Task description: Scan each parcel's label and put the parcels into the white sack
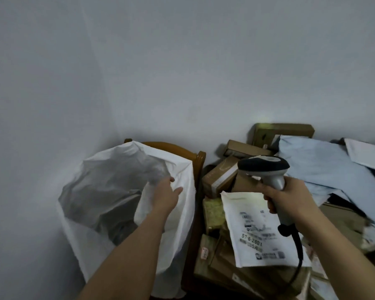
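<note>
Left hand (168,192) spread over white sack (178,213) mouth; right hand (290,197) grips scanner (266,167) (above labelled mailer (256,232))

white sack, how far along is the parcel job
Done: the white sack already holds dark, grey-wrapped items, so some parcels seem bagged. In hand: the left hand reaches into the sack's mouth, apparently holding nothing; the right hand grips the scanner. Left: the white mailer, label up, the cardboard boxes and the blue bag are still piled outside.

A plain pale wall (182,61) meets another in the corner, behind a brown wooden chair back (188,154), dimly lit.
</note>
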